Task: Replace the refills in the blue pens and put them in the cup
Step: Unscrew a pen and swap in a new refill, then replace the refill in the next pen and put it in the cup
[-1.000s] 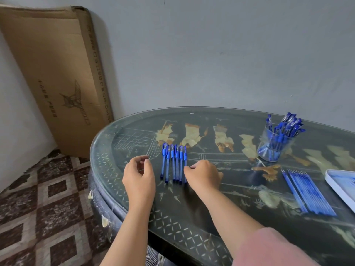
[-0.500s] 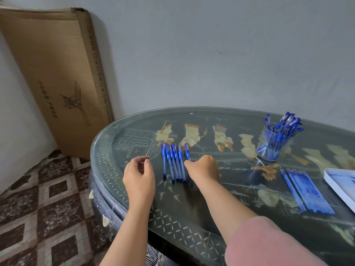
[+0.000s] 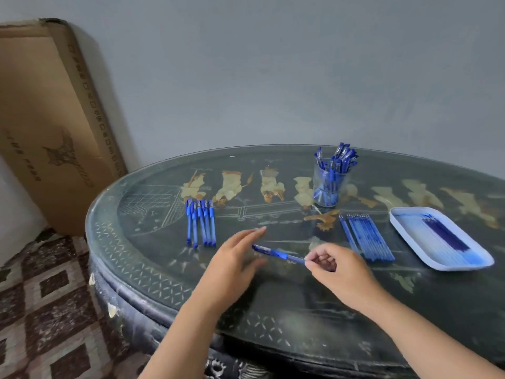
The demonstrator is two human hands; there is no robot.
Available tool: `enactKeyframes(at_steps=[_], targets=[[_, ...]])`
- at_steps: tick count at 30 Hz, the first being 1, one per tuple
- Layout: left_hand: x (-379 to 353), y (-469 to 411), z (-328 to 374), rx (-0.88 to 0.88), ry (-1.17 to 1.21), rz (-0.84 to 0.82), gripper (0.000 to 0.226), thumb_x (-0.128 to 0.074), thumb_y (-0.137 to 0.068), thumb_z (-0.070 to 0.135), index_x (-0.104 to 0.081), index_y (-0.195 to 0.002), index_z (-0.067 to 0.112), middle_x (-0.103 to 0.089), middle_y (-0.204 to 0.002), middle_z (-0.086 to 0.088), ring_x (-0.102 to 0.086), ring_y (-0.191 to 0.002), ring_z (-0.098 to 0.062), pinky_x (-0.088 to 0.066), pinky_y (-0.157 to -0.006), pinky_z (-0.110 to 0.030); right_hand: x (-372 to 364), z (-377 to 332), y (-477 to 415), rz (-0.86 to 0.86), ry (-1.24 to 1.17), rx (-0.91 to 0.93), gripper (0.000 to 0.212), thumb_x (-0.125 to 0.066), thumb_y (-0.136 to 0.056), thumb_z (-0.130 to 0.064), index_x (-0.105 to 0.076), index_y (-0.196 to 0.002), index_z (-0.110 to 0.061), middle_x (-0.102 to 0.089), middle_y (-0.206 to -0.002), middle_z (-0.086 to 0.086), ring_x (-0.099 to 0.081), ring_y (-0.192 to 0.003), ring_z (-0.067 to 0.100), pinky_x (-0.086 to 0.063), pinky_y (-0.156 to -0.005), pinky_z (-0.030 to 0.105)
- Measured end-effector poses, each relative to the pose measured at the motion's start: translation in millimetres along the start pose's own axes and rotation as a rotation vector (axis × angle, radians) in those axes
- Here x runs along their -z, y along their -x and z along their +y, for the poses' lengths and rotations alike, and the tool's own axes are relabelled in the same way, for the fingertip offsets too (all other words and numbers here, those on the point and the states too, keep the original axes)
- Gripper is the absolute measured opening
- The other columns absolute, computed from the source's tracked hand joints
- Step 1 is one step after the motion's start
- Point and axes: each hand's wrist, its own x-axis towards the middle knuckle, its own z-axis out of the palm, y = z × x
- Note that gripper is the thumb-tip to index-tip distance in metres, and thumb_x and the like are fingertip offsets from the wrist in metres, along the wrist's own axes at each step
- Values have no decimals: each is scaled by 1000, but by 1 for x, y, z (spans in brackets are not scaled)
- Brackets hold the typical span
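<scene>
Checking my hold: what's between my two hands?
In the head view, one blue pen: right hand pinches one end, the other end points at the open left hand.

Cardboard box (image 3: 41, 119) cut by left edge, its lettering unreadable, left hand (image 3: 232, 261) motion-blurred

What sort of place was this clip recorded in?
Probably a room in a home rather than a workshop or office: a decorated oval table with a glass top, a patterned tile floor, and a flat cardboard box leaning against a plain painted wall.
</scene>
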Motion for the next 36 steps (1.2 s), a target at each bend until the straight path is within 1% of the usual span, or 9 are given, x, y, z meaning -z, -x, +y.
enactKeyframes(at_steps=[4,6,9,15,18,26,29,31,36], targets=[[-30,15,27,-44,36,0,23,-73,-82,13,-75,-103,21,-72,-97,5,-63,-89,-5,-46,-86,-13,25,20,24,-20,9,82,9,-70,-87,-16,-70,-86,-25,-68,-83,-12,-60,-82,-4,-45,-74,8],[-38,19,36,-47,15,-9,21,-70,-82,19,-75,-102,21,-73,-95,5,-65,-88,-9,-46,-85,-14,26,28,31,-8,178,204,4,-68,-87,-31,-68,-91,-31,-65,-84,-18,-58,-81,-2,-41,-77,11],[-47,24,49,-46,9,-14,21,-74,-80,17,-76,-101,20,-74,-94,5,-63,-87,-6,-44,-84,-10,11,40,36,86,518,405,31,-51,-87,-56,-68,-103,-34,-64,-83,-19,-56,-75,1,-35,-79,27],[-49,27,58,-7,42,-15,4,-70,-86,15,-71,-86,19,-62,-78,19,-57,-78,1,-39,-74,-5,-3,52,33,316,483,516,23,-45,-93,-36,-68,-96,-33,-62,-80,-14,-60,-73,13,-26,-70,33],[-49,27,63,30,39,-18,25,-60,-95,12,-59,-74,27,-51,-64,17,-52,-67,3,-35,-63,-5,-4,49,35,331,490,554,22,-46,-92,-34,-67,-93,-31,-61,-79,-14,-58,-73,13,-29,-72,34],[-45,25,67,199,113,-109,40,-46,-101,24,-54,-62,22,-47,-57,8,-47,-58,-5,-34,-58,-12,-6,48,36,379,504,605,20,-48,-93,-33,-68,-93,-29,-61,-78,-14,-57,-73,14,-31,-73,34],[-41,23,57,381,253,42,46,-44,-102,29,-46,-57,24,-43,-54,8,-38,-53,-4,-35,-59,-24,2,54,33,491,409,488,21,-49,-91,-33,-69,-92,-28,-64,-80,-14,-58,-73,13,-26,-71,31],[-38,22,54,385,265,72,45,-46,-102,28,-48,-57,24,-45,-54,9,-41,-55,-5,-36,-62,-27,5,57,30,546,334,447,19,-52,-90,-33,-70,-93,-27,-66,-82,-13,-59,-73,13,-25,-70,30],[-49,22,52,161,33,95,9,-64,-92,18,-69,-85,15,-61,-78,14,-55,-76,2,-38,-71,-9,-2,58,29,496,390,431,21,-50,-92,-35,-68,-100,-28,-64,-87,-11,-58,-78,13,-30,-72,33]])
